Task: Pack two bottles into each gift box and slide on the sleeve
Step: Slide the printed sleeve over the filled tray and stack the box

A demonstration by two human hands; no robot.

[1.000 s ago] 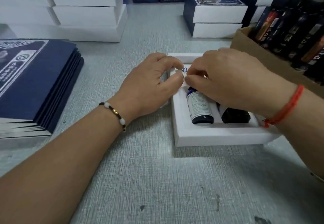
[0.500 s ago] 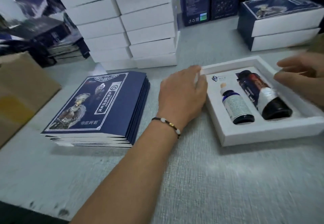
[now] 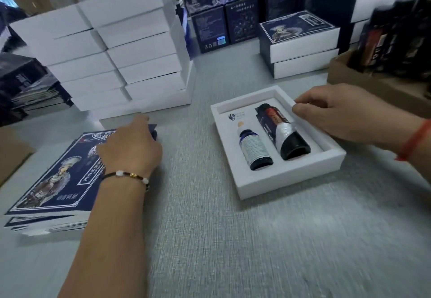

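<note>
Left hand (image 3: 130, 148) grips the top flat navy printed card sleeve (image 3: 58, 171); right hand (image 3: 335, 113) pinches the rim of the white foam-lined gift box (image 3: 291, 176) holding a small blue dropper bottle (image 3: 254, 148) and a larger black bottle (image 3: 284, 134) on the grey textured counter (image 3: 198, 239).

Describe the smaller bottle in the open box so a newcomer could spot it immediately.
Find the open white gift box in the middle of the grey table, beside the right hand. Two bottles lie in it side by side. The small bottle is the left one: slimmer, with a pale cap and white label, unlike the fatter dark bottle.

Dark printed cartons (image 3: 222, 27) stand behind on the grey table (image 3: 210, 239).
</note>
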